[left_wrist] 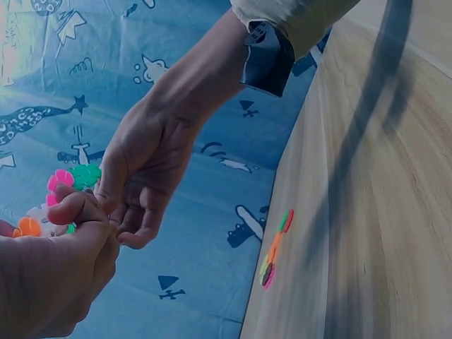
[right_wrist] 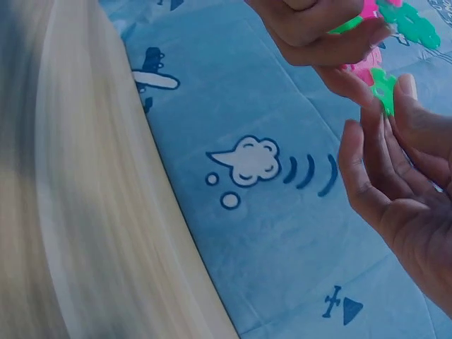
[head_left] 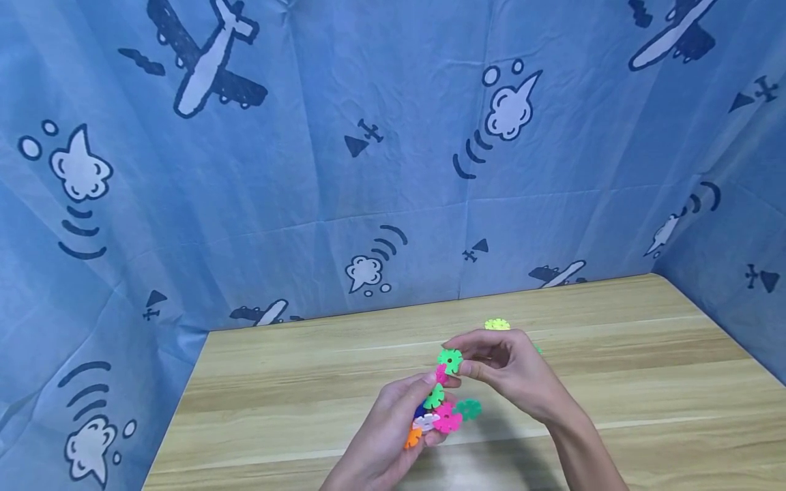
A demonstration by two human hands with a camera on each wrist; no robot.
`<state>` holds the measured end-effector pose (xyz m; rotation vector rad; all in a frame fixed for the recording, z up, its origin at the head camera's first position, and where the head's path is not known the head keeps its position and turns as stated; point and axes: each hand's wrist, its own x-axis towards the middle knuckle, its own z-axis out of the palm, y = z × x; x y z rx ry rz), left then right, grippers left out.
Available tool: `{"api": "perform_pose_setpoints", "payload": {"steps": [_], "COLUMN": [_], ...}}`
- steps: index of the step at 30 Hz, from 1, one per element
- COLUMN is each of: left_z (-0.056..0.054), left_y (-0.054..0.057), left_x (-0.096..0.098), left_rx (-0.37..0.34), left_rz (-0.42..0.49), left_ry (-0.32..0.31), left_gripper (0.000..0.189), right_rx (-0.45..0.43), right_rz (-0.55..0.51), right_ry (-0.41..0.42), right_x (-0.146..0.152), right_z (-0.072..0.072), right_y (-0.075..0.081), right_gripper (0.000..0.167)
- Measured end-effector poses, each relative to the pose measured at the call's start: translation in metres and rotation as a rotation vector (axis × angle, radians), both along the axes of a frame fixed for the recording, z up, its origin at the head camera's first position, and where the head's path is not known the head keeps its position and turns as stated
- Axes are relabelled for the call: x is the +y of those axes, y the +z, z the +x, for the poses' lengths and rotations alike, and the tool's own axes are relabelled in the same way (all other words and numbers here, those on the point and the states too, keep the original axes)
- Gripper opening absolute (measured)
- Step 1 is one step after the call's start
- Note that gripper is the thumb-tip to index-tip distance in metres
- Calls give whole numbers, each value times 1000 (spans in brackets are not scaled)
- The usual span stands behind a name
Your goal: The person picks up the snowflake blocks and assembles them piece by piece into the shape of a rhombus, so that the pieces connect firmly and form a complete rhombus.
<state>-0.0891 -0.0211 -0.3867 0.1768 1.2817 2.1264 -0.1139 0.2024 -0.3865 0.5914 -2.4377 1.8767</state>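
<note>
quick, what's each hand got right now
Left hand: holding a cluster of multicoloured, flower-shaped plastic pieces.
Right hand: pinching a bright green, notched, flower-shaped plastic piece.

– Hands?
– Left hand [head_left: 393,417] grips a cluster of notched discs [head_left: 451,424]; right hand [head_left: 520,368] pinches the light-green disc [head_left: 454,356] at its top.
– Table [head_left: 276,389]?
– Yellow disc [head_left: 497,324] near the far edge, beyond the right hand.

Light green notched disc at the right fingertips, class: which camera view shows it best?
The head view, where the light green notched disc shows its face and centre hole. The right wrist view shows only part of it, partly covered by the right hand; in the left wrist view it cannot be made out.
</note>
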Motion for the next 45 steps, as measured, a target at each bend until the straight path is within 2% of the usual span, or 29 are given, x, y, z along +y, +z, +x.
{"api": "perform_pose_setpoints", "payload": {"steps": [6,13,19,23,26,29,37,45], "left_z": [0,1,2,1,2,3,2,1], "left_y": [1,-1,-1,-1,-1,-1,0,2], "left_x": [-2,1,0,-1,0,1,1,1], "left_rx": [36,33,27,27,23,16,16,-5], "left_rz": [44,80,49,46,56,70,88,69], "left_ry": [-24,-12,29,41,39,47,81,99], "left_gripper": [44,36,36,34,32,30,30,34], "right_rx": [-11,39,120,128,109,77,-1,-153], "right_rz": [-11,3,74,181,322,438,550,687], "right_ry": [13,17,-90,-189,-275,-315,-326,-328], "right_x": [-1,2,12,20,24,28,49,73], "right_z": [0,-4,-10,-12,-13,-15,-18,-21], "right_y": [-1,-4,-9,-10,-12,-16,-27,-33], "right_gripper": [28,32,30,27,26,27,36,46]}}
